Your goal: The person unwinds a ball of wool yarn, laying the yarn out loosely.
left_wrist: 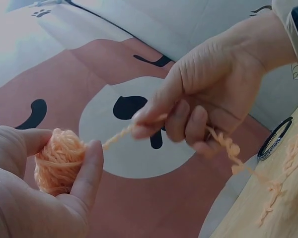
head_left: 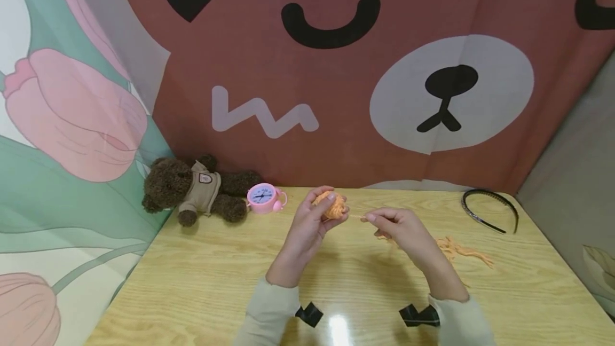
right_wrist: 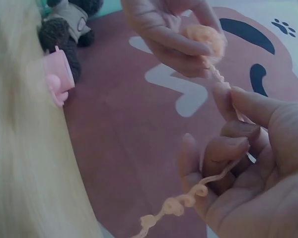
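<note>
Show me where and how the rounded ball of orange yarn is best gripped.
Likely across the rounded, wound sides of the ball of orange yarn, coming from the person's left, as the left hand does. Its thin orange strand runs from the right side to the right hand, so this grip should leave the strand free.

Fuzzy, matt yarn (left_wrist: 59, 166) — glossy wood-grain table (head_left: 202, 282) — smooth, plastic-looking clock (head_left: 262, 199).

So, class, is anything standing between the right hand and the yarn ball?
Nothing visible blocks the gap: only a strand of yarn runs across it, from the yarn ball in the left hand to the right hand. The pink clock is off to the left hand's other side.
</note>
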Tool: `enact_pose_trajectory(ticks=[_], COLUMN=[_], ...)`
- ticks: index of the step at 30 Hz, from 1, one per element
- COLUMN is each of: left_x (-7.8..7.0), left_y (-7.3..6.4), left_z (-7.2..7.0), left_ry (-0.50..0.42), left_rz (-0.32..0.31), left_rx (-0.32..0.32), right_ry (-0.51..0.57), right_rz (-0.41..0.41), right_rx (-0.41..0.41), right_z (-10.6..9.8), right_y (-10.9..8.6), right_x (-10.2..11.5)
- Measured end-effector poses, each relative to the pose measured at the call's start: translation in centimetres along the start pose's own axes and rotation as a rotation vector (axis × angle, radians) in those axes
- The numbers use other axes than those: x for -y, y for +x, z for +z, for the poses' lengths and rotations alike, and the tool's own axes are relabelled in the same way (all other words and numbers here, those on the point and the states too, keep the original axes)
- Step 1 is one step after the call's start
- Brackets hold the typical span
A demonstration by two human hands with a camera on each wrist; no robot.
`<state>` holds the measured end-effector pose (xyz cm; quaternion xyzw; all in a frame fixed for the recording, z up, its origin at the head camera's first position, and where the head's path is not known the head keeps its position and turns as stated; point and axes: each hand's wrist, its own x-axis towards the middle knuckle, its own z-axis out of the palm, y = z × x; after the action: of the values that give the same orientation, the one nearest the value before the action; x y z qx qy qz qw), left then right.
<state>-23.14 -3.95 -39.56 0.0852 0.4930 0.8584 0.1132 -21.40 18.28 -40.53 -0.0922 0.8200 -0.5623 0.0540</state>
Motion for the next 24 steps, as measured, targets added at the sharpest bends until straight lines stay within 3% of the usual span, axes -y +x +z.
enact_pose_trajectory(ticks=[5, 10, 19, 24], left_x=[0.0, 0.1, 0.3, 0.1], left_y=[0.2, 0.4, 0.6, 0.7], left_z=[-0.2, -0.4, -0.8, -1.0], left_ry=[0.001, 0.0, 0.034, 0.046], left_rz=[0.0, -0.001, -0.028, -0.009], left_rx=[-0.025, -0.045, -0.048, -0.048], right_ry=[0.028, 0.128, 0.458, 0.635], right_rz=[-0.017, -0.037, -0.128, -0.128], right_rx=[-0.121, -0.23, -0.421, -0.555], right_z=[-1.2, -2.5, -4.7, -6.3], right_y=[-0.4, -0.8, -1.1, -1.4], right_x=[0.1, 0.2, -0.3, -0.9])
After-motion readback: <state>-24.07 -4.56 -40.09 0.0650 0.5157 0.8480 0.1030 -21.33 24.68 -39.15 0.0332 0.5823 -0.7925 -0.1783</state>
